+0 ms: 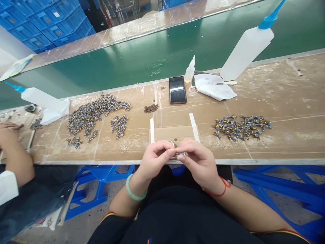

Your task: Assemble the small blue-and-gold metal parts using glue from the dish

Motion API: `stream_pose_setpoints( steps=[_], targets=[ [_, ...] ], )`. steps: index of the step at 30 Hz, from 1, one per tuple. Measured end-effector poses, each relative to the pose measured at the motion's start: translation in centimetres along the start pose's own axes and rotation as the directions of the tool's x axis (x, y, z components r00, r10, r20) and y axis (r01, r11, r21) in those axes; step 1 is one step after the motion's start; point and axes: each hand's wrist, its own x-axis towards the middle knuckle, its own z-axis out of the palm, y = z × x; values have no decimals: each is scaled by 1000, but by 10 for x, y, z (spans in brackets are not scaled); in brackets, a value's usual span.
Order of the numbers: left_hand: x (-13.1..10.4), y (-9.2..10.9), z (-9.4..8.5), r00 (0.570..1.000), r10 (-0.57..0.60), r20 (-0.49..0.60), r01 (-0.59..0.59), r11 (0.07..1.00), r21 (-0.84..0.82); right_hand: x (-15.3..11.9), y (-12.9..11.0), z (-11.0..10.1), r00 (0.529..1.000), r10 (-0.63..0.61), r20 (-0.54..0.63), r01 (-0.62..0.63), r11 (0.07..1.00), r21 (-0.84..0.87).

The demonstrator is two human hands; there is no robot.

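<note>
Near the table's front edge my left hand and my right hand meet, thumbs and forefingers pinched close together. Between my right fingertips shows a small blue-and-gold metal part. My left fingers are closed too; what they pinch is mostly hidden. Beneath the hands lies a cardboard sheet with white tape strips at its sides. A large heap of similar blue-and-gold parts lies to the left with a smaller heap beside it. Another pile is at the right.
A little pile of brown bits, a phone, a small dropper bottle and white cloth lie ahead. Large white bottles stand tilted at right and left. At far left is another person's arm.
</note>
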Motion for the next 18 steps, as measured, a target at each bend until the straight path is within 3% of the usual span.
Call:
stream_pose_setpoints(
  steps=[4, 7, 9, 12, 18],
  targets=[
    [45, -2, -43, 988, -17, -152, 69, 937, 342, 1, 9, -19, 995, 53, -85, -56, 998, -38],
    [87, -10, -84, 944, -31, -327, 246, 728, 640, -2, 19, -34, 980, 104, -170, -116, 991, -59],
    [110, -18, -104, 925, -50, -377, 327, 610, 722, -6, 25, -39, 969, 128, -211, -144, 988, -64],
    [129, -27, -117, 920, -84, -382, 361, 559, 746, -10, 28, -42, 953, 165, -254, -185, 981, -60],
    [134, -39, -119, 927, -121, -354, 363, 523, 772, -13, 30, -42, 909, 294, -295, -310, 951, -7]
  ],
)
